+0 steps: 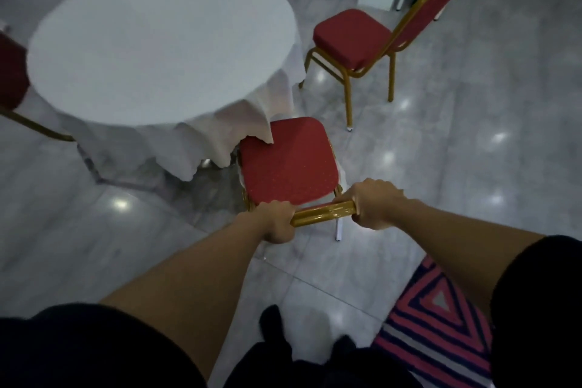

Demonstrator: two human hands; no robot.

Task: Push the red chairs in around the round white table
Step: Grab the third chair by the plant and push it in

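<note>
Beside the table (157,41), both hands' fingers clamp the chair (288,161); tablecloth (245,132) hides its front.

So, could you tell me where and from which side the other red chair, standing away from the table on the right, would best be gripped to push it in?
Probably the top rail of the second chair's backrest, approached from behind, on the side away from the round table. Its seat faces the table and its back leans away, so the rail is the reachable part.
</note>
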